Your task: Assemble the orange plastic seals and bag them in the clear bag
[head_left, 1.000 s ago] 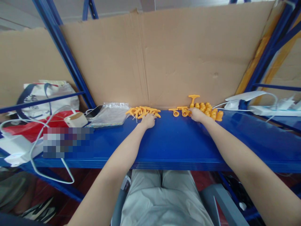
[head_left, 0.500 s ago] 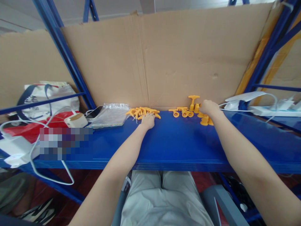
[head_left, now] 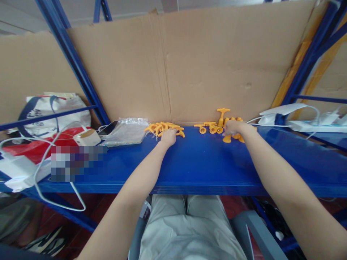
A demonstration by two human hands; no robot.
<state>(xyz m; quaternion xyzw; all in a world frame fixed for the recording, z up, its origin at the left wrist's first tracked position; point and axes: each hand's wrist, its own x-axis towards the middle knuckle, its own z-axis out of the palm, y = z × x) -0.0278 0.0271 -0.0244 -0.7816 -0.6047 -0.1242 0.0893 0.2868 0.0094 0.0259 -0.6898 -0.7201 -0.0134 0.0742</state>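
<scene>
My left hand (head_left: 168,137) is closed at the near side of a pile of yellow corkscrew handles (head_left: 162,127), its fingers apparently round one of them. Thin metal spirals stick out at the pile's left edge. Over on the right, my right hand (head_left: 232,127) is closed on a yellow bell-shaped corkscrew base (head_left: 227,139), whose flared end shows below the fingers. More yellow bases (head_left: 238,119) stand behind and beside this hand, partly hidden by it. Between the hands, T-shaped yellow corkscrews (head_left: 213,128) lie on their sides, and another corkscrew (head_left: 223,116) stands upright.
A blue metal shelf (head_left: 200,166) serves as the work surface, with a cardboard sheet (head_left: 211,65) behind it. Clear plastic bags (head_left: 128,133) lie left of the pile. Chargers and a white cable (head_left: 36,186) occupy the left end; a power strip (head_left: 306,126) sits at right.
My left hand has curled its fingers at the handle pile. My right hand has shifted slightly left, and a bell-shaped base now shows beneath it, apart from the others.
</scene>
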